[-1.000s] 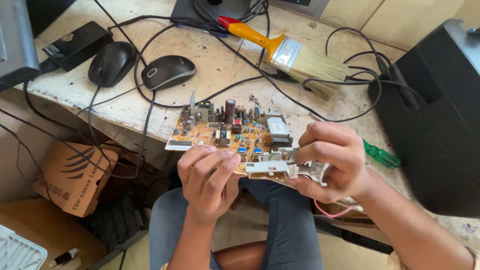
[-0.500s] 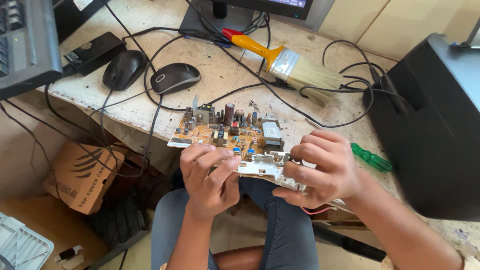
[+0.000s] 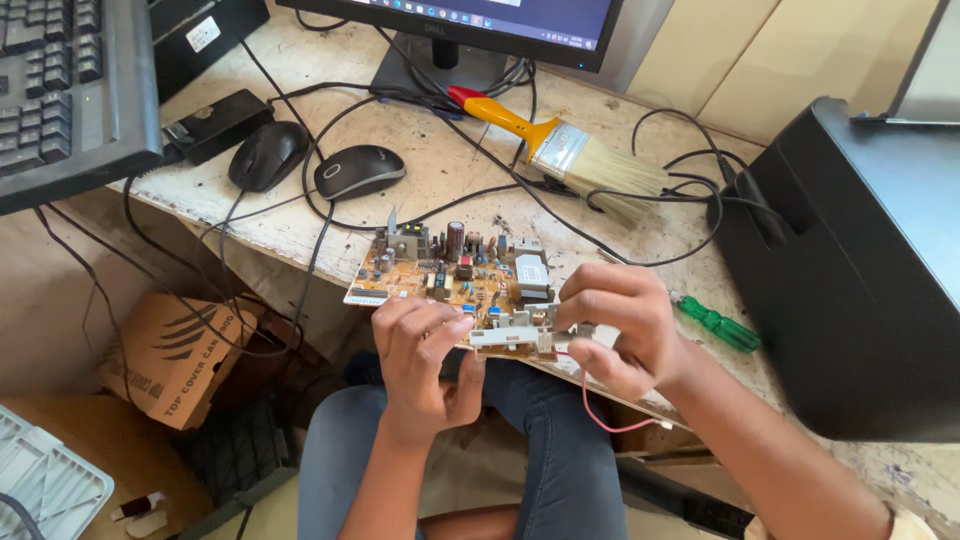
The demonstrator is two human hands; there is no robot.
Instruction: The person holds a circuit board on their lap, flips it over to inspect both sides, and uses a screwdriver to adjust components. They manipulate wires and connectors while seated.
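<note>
A tan circuit board (image 3: 450,275) crowded with capacitors and small parts lies at the desk's front edge, over my lap. My left hand (image 3: 420,365) grips its near edge, fingers curled over the top. My right hand (image 3: 615,325) pinches a grey metal bracket (image 3: 515,335) fixed along the same near edge. A thin red wire (image 3: 600,415) loops down below my right hand.
A paintbrush (image 3: 560,150) with a yellow handle, two black mice (image 3: 360,170), tangled cables, a monitor stand and a green screwdriver (image 3: 715,322) lie on the worn desk (image 3: 240,205). A black case (image 3: 860,270) stands at the right, a keyboard (image 3: 70,90) at the left, a cardboard box (image 3: 170,355) on the floor.
The view has tilted up and left, bringing the keyboard and monitor into sight. My hands keep the same hold on the board's near edge, with the fingers shifted slightly.
</note>
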